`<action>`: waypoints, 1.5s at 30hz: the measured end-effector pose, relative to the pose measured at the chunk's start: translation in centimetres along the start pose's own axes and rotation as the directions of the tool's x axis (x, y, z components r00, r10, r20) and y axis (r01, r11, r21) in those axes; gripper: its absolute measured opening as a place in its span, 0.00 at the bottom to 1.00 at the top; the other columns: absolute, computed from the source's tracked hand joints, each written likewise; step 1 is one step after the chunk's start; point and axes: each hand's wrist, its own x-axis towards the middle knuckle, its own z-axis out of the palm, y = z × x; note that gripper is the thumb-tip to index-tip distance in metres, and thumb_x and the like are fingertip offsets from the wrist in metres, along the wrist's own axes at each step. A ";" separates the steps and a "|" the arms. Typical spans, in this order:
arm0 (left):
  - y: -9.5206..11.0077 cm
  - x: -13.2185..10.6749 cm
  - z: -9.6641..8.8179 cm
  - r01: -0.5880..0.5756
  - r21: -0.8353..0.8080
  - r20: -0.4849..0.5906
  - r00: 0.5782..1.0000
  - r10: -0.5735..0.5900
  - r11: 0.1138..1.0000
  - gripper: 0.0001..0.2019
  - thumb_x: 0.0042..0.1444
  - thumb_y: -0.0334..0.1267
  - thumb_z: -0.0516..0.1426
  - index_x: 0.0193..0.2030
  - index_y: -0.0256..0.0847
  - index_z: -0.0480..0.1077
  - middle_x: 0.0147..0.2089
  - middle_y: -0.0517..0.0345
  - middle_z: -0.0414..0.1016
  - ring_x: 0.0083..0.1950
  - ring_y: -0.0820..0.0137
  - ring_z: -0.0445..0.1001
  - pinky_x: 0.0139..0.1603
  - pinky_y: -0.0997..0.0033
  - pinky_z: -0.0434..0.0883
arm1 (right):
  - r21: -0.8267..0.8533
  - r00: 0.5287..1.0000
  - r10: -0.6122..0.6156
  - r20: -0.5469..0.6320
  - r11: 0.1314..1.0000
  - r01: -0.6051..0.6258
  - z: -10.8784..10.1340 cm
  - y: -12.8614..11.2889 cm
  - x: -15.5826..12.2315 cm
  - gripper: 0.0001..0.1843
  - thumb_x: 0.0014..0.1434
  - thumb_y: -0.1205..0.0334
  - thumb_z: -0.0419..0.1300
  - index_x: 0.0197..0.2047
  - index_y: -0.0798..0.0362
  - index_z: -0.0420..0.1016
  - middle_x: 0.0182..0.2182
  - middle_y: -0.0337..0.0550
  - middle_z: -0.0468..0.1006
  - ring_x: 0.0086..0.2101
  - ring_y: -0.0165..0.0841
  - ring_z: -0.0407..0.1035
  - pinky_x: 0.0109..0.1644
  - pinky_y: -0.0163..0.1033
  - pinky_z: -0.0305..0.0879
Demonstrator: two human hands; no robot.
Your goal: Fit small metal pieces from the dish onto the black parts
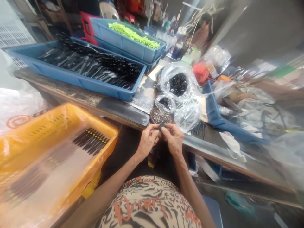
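Pinching step: left hand [147,141] and right hand [173,138] closed, fingertips together gripping small dark piece [162,124] over counter edge [140,122]. Dish [161,116] of tiny metal bits at 12 o'clock, within reach. Yellow crate [59,133] with dark handles [91,141] at 9 o'clock.

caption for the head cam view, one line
Left hand and right hand pinch a small dark piece above a dish of metal bits.
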 end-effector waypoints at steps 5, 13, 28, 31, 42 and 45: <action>0.1 0.1 0.1 -0.004 0.022 0.000 1.000 0.004 1.000 0.12 0.54 0.41 0.55 0.42 0.36 0.65 0.22 0.66 0.64 0.17 0.82 0.58 0.15 0.82 0.53 | -0.001 1.000 0.002 -0.008 1.000 -0.002 0.0 -0.1 0.0 0.14 0.49 0.55 0.65 0.35 0.55 0.71 0.20 0.33 0.70 0.18 0.22 0.59 0.20 0.30 0.58; 0.8 -0.3 0.6 0.070 0.001 -0.044 0.997 -0.070 0.998 0.11 0.52 0.41 0.56 0.40 0.38 0.64 0.22 0.67 0.64 0.17 0.81 0.58 0.15 0.83 0.53 | 0.012 1.000 -0.013 -0.017 1.000 0.014 0.0 0.2 0.0 0.13 0.49 0.55 0.65 0.35 0.55 0.71 0.20 0.33 0.70 0.17 0.23 0.60 0.20 0.30 0.59; 0.8 -0.3 0.9 0.092 -0.055 -0.054 0.994 -0.095 0.994 0.11 0.51 0.41 0.57 0.38 0.38 0.64 0.19 0.68 0.62 0.15 0.82 0.55 0.13 0.84 0.50 | -0.021 0.999 -0.053 -0.001 0.998 0.053 -0.1 0.2 -0.3 0.12 0.50 0.58 0.64 0.36 0.55 0.72 0.23 0.36 0.74 0.21 0.26 0.66 0.24 0.32 0.64; 0.8 -0.3 0.9 0.091 -0.060 -0.055 0.994 -0.095 0.994 0.10 0.52 0.41 0.57 0.38 0.38 0.64 0.19 0.68 0.62 0.15 0.82 0.55 0.13 0.84 0.50 | -0.014 0.998 -0.058 -0.001 0.998 0.058 -0.1 0.2 -0.3 0.12 0.50 0.58 0.64 0.36 0.55 0.72 0.24 0.37 0.74 0.22 0.26 0.67 0.24 0.32 0.65; 1.0 -0.2 1.1 0.090 -0.036 -0.065 0.994 -0.093 0.995 0.09 0.52 0.41 0.56 0.37 0.38 0.64 0.17 0.69 0.60 0.14 0.82 0.52 0.13 0.83 0.49 | -0.086 0.991 -0.098 -0.095 0.992 0.090 0.4 0.3 -0.6 0.12 0.49 0.58 0.62 0.36 0.56 0.72 0.25 0.40 0.75 0.25 0.29 0.70 0.29 0.35 0.69; 1.0 -0.2 1.2 0.088 -0.027 -0.071 0.993 -0.089 0.996 0.09 0.52 0.40 0.56 0.37 0.38 0.64 0.17 0.70 0.59 0.14 0.82 0.52 0.12 0.83 0.49 | -0.070 0.991 -0.100 -0.094 0.993 0.093 0.5 0.4 -0.6 0.12 0.49 0.58 0.62 0.37 0.56 0.72 0.26 0.40 0.76 0.26 0.30 0.71 0.30 0.36 0.70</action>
